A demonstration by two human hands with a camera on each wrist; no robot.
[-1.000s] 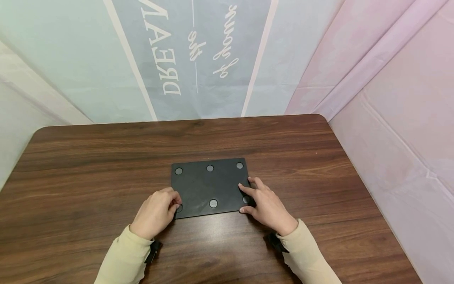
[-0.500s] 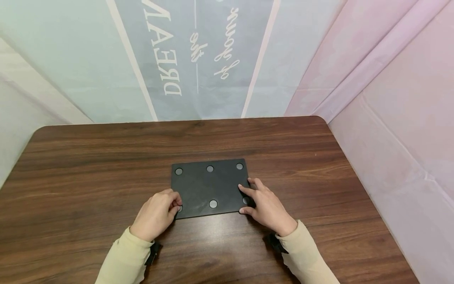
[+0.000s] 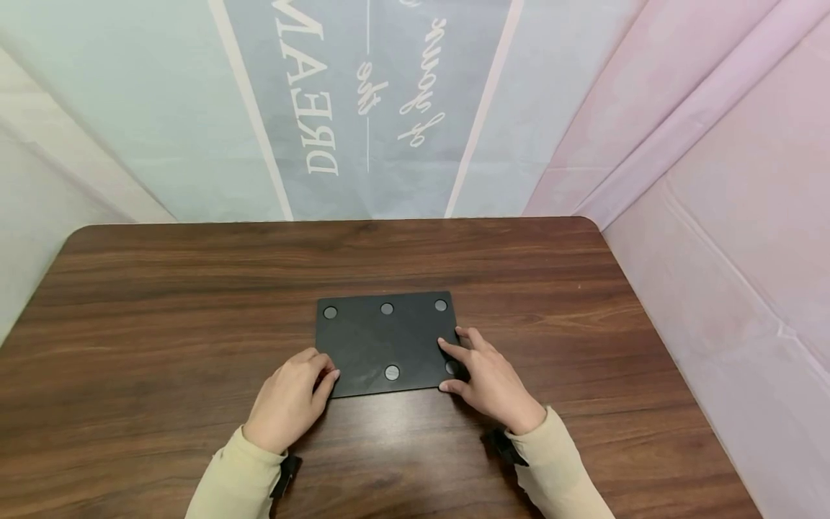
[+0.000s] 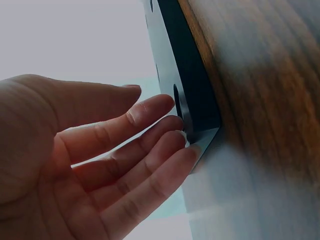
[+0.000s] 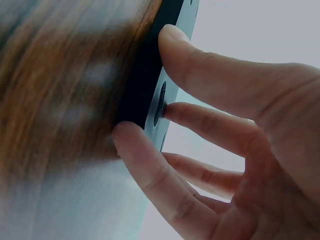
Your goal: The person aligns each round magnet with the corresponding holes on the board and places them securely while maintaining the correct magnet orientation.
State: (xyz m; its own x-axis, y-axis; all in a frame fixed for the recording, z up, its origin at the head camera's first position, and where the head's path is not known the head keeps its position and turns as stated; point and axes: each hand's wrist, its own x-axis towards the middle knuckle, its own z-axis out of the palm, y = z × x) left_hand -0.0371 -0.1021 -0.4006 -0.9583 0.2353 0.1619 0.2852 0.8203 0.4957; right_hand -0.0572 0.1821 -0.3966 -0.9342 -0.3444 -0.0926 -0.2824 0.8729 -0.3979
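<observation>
On the table lies a black rectangular plate [image 3: 382, 342] with round grey discs [image 3: 392, 373] set into its top. My left hand [image 3: 288, 404] is at its near left corner, covering the disc there. In the left wrist view the fingertips [image 4: 162, 105] touch the plate around a round recess [image 4: 178, 107], and the thumb stands apart from them. My right hand [image 3: 493, 382] holds the near right corner. Its thumb [image 5: 172, 35] presses the near side and a finger [image 5: 131, 137] the right side, while another finger touches the top near a disc.
A brown wood-grain table [image 3: 194, 288] with rounded far corners carries the plate. Behind it hangs a pale blue curtain [image 3: 363, 108] with mirrored lettering, and pinkish sheeting [image 3: 726, 252] hangs at the right. Black straps [image 3: 285, 476] are on both wrists.
My left hand has moved slightly right over the near left disc, which showed beside its fingertips before, and its thumb has spread away. The right hand keeps its hold on the plate.
</observation>
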